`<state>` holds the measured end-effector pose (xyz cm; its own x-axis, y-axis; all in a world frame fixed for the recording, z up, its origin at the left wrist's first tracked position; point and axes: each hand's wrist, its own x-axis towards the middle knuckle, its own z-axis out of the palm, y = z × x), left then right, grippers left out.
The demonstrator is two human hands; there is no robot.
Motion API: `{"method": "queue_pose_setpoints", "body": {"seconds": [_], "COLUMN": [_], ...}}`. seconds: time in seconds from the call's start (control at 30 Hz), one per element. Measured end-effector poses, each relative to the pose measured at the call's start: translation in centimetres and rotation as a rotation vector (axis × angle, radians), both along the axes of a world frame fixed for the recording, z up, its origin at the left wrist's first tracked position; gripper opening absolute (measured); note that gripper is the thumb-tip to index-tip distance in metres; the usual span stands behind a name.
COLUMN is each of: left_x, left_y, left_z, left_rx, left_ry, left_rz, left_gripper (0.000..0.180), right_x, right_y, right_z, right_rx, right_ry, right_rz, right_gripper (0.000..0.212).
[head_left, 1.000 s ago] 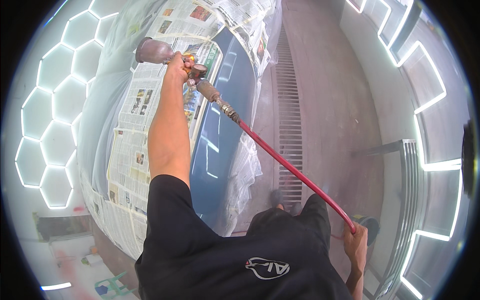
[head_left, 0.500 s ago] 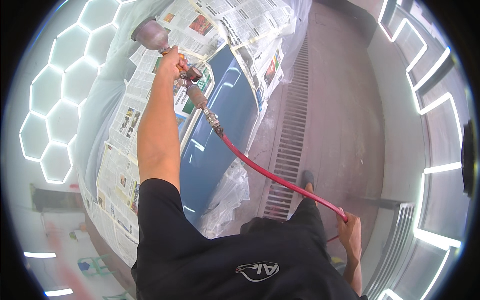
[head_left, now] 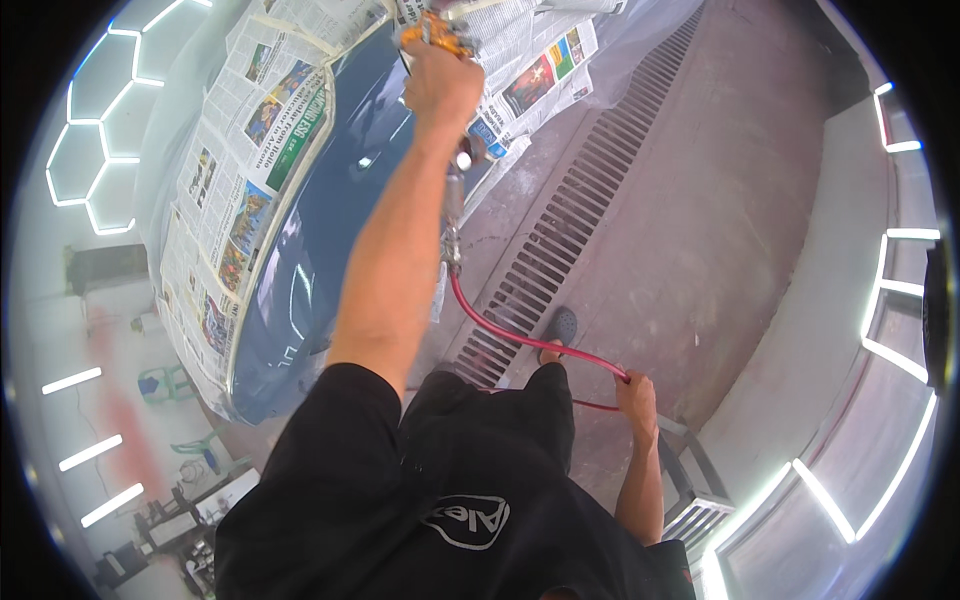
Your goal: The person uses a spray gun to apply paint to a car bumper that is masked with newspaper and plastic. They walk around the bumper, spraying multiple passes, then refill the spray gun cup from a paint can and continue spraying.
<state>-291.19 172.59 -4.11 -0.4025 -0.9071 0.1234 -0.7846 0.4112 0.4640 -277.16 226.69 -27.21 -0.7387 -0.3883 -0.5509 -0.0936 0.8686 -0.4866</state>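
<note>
My left hand (head_left: 443, 88) is wrapped round the handle of a spray gun (head_left: 438, 34) with an orange body, near the top edge of the view. The gun's upper part is blurred and partly cut off. Below the hand hang its metal fittings (head_left: 453, 205), leading to a red hose (head_left: 505, 332). That hose curves across to my right hand (head_left: 638, 402), which is closed round it at waist height. Under my left forearm lies a glossy dark blue car panel (head_left: 325, 200), bordered by taped newspaper (head_left: 205, 215).
Clear plastic sheeting (head_left: 650, 40) covers more of the car beyond the newspaper. A slotted floor grate (head_left: 570, 200) runs beside the car, with my shoe (head_left: 562, 325) on it. A slatted metal frame (head_left: 695, 490) stands near my right arm. Green stools (head_left: 165, 385) are at left.
My left hand has swung right with the spray gun, to the panel's far right side. My right hand has shifted left and slightly up, still on the hose. My view has turned.
</note>
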Motion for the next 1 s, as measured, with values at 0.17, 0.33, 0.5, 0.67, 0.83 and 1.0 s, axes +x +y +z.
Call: {"method": "queue_pose_setpoints", "body": {"seconds": [0.17,0.33,0.5,0.67,0.83,1.0], "left_x": [1.0,-0.3,-1.5,-3.0,-3.3,-1.5], "left_y": [7.1,8.9,7.3,5.1,5.8,8.9], "left_z": [-15.7,-33.5,-48.2,-58.5,-66.7,-71.9], "left_rx": [0.067,0.202,0.222,0.284,0.246,0.271], "left_ry": [-0.074,-0.225,-0.315,-0.348,-0.287,-0.107], "left_rz": [-0.009,0.001,0.005,-0.014,-0.008,0.099], "left_gripper": [0.062,0.063,0.059,0.058,0.061,0.061], "right_x": [-2.6,-4.5,-5.6,-7.2,-7.7,-6.6], "right_y": [5.1,8.1,8.1,6.3,5.6,6.3], "right_z": [-12.0,-20.8,-27.3,-32.6,-37.1,-40.8], "right_rx": [0.088,0.228,0.268,0.292,0.24,0.281], "right_ry": [-0.101,-0.222,-0.221,-0.23,-0.232,-0.31], "right_rz": [0.05,-0.028,-0.058,-0.063,0.016,0.023], "right_gripper": [0.043,0.046,0.049,0.049,0.043,0.036]}}
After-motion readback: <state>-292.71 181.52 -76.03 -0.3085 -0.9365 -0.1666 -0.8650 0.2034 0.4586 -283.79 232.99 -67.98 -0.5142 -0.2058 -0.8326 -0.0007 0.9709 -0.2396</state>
